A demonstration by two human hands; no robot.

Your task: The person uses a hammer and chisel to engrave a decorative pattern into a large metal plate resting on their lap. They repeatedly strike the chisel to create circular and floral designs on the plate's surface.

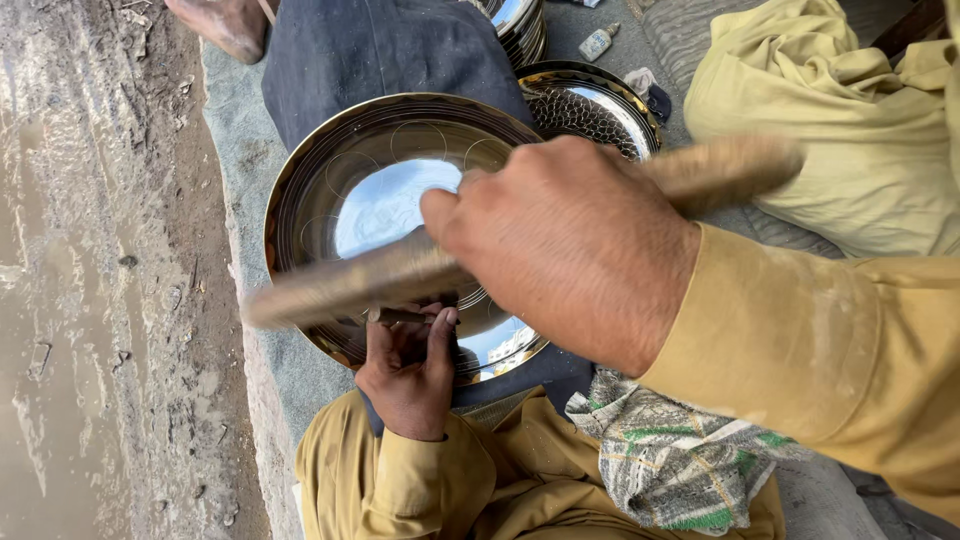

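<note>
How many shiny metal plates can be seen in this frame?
3 at least: the large round engraved plate under the hands, a patterned plate behind it, and a stack at the top edge, whose own count is hidden.

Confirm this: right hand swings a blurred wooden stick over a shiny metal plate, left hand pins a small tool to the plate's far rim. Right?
Not quite. The head view shows the left hand pinning the small tool at the near rim of the plate, by the lap. The right hand does swing the blurred stick.

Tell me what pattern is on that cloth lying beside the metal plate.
The cloth is whitish with a green and yellowish check pattern, clearest at the bottom of the head view.
</note>
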